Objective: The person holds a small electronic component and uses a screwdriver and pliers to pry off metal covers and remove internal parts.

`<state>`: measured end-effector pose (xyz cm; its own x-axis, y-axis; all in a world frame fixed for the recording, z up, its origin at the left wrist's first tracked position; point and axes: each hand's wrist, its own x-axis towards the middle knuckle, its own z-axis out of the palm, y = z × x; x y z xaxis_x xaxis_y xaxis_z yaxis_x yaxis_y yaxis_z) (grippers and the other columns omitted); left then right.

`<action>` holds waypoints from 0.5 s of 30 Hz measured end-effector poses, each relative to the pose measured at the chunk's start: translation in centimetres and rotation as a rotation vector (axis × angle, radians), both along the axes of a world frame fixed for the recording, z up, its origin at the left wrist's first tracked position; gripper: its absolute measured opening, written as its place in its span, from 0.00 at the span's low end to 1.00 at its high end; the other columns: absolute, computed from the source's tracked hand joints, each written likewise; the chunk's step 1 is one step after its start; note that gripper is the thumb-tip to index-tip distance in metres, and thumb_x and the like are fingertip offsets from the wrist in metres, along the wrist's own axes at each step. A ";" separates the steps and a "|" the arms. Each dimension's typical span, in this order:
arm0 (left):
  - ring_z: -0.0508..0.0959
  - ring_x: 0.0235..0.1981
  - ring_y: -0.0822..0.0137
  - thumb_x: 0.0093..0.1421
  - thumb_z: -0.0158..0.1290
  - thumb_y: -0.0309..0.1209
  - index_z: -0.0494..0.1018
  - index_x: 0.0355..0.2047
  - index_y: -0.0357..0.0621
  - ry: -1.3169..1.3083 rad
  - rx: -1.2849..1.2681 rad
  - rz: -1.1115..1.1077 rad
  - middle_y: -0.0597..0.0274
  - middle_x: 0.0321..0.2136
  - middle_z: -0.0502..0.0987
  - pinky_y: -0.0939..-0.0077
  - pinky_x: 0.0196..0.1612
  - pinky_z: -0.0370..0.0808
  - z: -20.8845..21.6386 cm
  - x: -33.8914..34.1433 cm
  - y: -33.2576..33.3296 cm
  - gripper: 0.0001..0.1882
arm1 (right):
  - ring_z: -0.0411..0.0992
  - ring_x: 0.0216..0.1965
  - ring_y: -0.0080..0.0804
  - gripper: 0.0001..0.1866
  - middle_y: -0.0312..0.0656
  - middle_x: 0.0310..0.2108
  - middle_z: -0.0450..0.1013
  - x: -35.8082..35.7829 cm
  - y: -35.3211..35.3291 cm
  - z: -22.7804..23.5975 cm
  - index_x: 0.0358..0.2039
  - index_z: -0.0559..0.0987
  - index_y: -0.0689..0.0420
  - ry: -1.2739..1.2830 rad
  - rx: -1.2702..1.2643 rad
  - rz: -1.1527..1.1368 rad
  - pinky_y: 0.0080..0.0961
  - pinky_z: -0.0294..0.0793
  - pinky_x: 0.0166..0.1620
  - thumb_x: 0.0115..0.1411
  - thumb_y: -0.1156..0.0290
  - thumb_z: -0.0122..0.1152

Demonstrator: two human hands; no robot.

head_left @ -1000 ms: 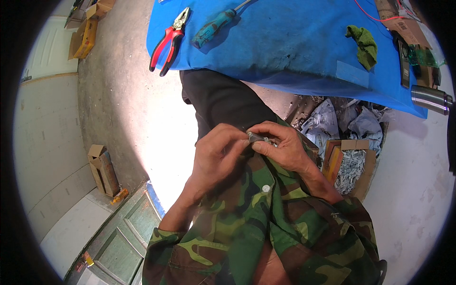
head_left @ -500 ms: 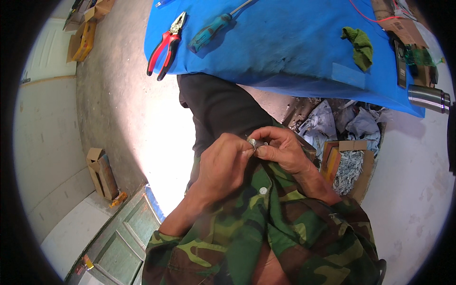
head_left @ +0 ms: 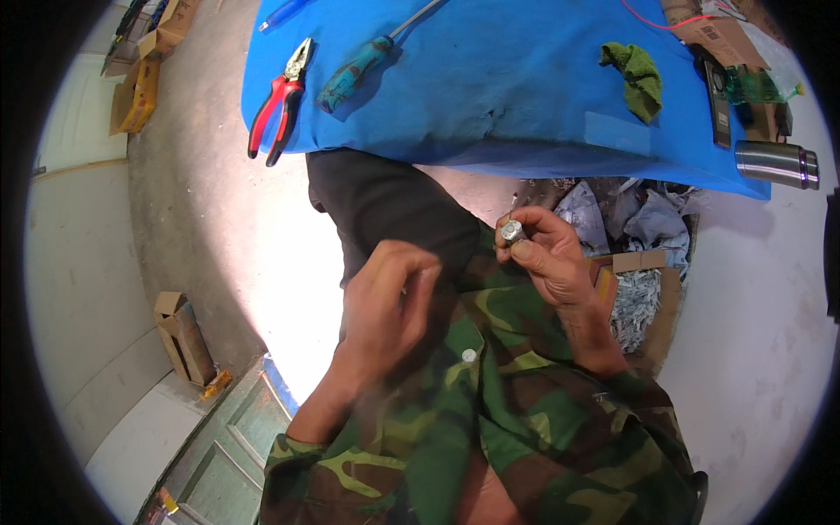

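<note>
My right hand (head_left: pixel 551 258) pinches a small silvery cylindrical metal part (head_left: pixel 513 231) between thumb and fingers, its round end face turned up. A thin pin or wire seems to stick up beside it. The part is held over my lap, short of the table's near edge. My left hand (head_left: pixel 389 297) is apart from it, over my thigh, its fingers curled in and slightly blurred. Whatever those fingers may hold is hidden. On the blue-covered table (head_left: pixel 490 79) lie red-and-black pliers (head_left: pixel 282 103) and a teal-handled screwdriver (head_left: pixel 359 73).
A green cloth (head_left: pixel 637 80), a dark flat device (head_left: pixel 716 98) and a steel flask (head_left: pixel 777 164) are at the table's right. Below stand plastic bags (head_left: pixel 656 223) and a cardboard box of small metal pieces (head_left: pixel 637 306). Another carton (head_left: pixel 184 337) stands at left on the floor.
My hands have come apart. The right has lifted up and to the right with the metal part; the left has drawn back to the left. The view has shifted slightly.
</note>
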<state>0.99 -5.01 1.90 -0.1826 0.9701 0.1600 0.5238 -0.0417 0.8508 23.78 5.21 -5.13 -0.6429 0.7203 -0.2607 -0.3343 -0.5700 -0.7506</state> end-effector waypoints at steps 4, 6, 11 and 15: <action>0.81 0.36 0.58 0.61 0.58 0.14 0.77 0.41 0.36 -0.067 0.001 -0.029 0.53 0.37 0.79 0.71 0.39 0.77 -1.7 1.0 2.6 0.09 | 0.77 0.45 0.26 0.21 0.39 0.45 0.79 -0.4 -0.2 -0.1 0.56 0.77 0.63 0.064 -0.025 0.008 0.23 0.78 0.50 0.65 0.73 0.69; 0.83 0.41 0.57 0.61 0.58 0.14 0.78 0.43 0.36 -0.083 -0.048 -0.053 0.52 0.42 0.81 0.71 0.42 0.78 -2.0 1.3 3.5 0.11 | 0.77 0.45 0.25 0.20 0.39 0.46 0.78 -0.1 -0.2 -0.1 0.56 0.77 0.63 0.062 -0.039 0.023 0.23 0.78 0.50 0.65 0.74 0.69; 0.84 0.48 0.55 0.61 0.60 0.16 0.80 0.43 0.36 -0.100 -0.075 -0.079 0.49 0.48 0.82 0.71 0.46 0.80 -1.5 1.9 4.4 0.11 | 0.77 0.46 0.24 0.19 0.37 0.47 0.78 0.3 -0.3 0.0 0.56 0.77 0.62 0.033 -0.040 0.016 0.21 0.77 0.50 0.65 0.76 0.68; 0.84 0.46 0.56 0.61 0.62 0.18 0.80 0.42 0.37 -0.049 -0.030 -0.077 0.50 0.47 0.82 0.72 0.45 0.80 -1.3 1.8 4.6 0.09 | 0.77 0.45 0.22 0.18 0.36 0.47 0.77 0.2 -0.1 0.0 0.55 0.78 0.62 0.002 -0.026 0.007 0.19 0.76 0.48 0.65 0.77 0.68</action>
<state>2.80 -0.42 0.56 -0.1147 0.9857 0.1232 0.4776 -0.0540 0.8769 23.98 5.10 -5.15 -0.6488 0.7085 -0.2777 -0.3317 -0.5917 -0.7347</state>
